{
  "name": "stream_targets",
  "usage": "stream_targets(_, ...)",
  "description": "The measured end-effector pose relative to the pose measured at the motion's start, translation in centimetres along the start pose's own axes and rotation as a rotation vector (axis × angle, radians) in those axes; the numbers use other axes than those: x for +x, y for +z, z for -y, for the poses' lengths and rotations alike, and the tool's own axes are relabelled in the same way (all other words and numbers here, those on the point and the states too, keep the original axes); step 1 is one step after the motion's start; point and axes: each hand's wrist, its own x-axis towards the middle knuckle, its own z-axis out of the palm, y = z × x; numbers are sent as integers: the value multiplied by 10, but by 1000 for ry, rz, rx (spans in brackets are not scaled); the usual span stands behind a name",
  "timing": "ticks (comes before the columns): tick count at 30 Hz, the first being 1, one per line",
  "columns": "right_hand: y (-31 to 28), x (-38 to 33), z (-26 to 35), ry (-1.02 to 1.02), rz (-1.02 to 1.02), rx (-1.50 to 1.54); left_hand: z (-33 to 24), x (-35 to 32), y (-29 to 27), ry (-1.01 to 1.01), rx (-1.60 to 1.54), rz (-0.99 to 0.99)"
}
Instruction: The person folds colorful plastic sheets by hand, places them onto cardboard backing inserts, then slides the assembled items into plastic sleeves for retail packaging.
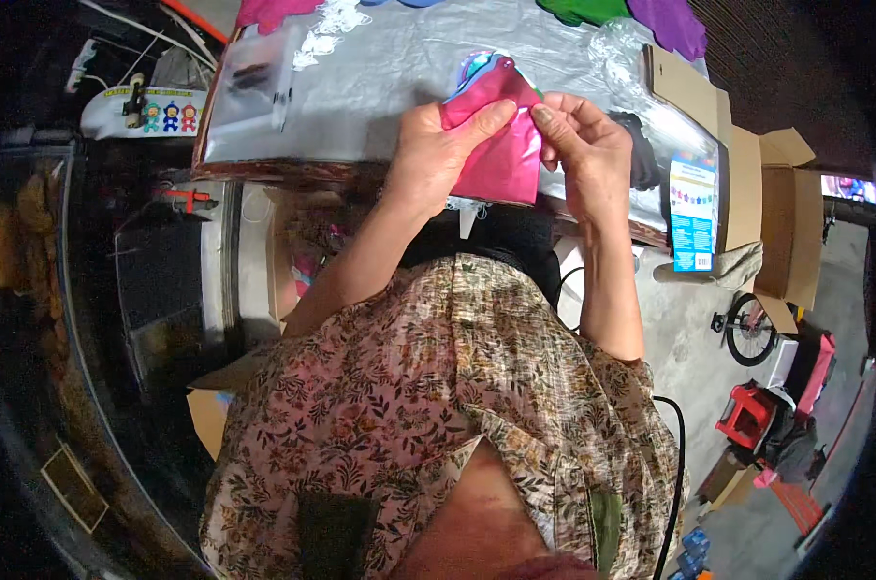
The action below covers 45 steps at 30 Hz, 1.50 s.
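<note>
A shiny pink piece of cloth or foil (503,174) hangs between my hands above the table's near edge. Its top corner shows a glossy blue-green iridescent part (479,66); I cannot make out what that is. My left hand (445,145) grips the pink piece from the left, thumb pressed flat on its front. On the other side, my right hand (590,145) pinches its upper right edge between thumb and fingers. The fingers of the left hand are mostly hidden behind the piece.
The table has a silvery cover (361,106). On it lie a clear plastic bag (249,87), white tangled pieces (327,34), and green (583,8) and purple cloth (668,24). At right are a blue printed card (692,213) and an open cardboard box (788,227).
</note>
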Motion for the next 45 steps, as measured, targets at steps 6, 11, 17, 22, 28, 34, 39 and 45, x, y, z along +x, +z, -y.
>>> stream_targets(6, -14, 7, -6, 81, 106, 81, -9, -6, -9, -64, 143, 146)
stream_targets(11, -29, 18, -14, 57, 65, 243, -10, -19, -25, -189, 211, 262)
stream_targets(17, -32, 19, -19, 56, 89, 403, -12, -23, -33, -214, 138, 305)
stream_targets(22, -31, 21, -4, -32, 129, 121, -36, 6, -28, 43, 284, 348)
stream_targets(28, -38, 31, 7, -86, 158, -123, -45, 46, -28, 156, 458, 246)
stream_targets(34, -46, 42, 21, -170, 160, -269, -54, 58, -24, 182, 510, 348)
stream_targets(39, -48, 46, 26, -385, 186, -555, -68, 63, -20, 662, 935, 395)
stream_targets(45, -50, 28, 19, -615, 240, -900, -45, 55, -36, 980, 1111, 446)
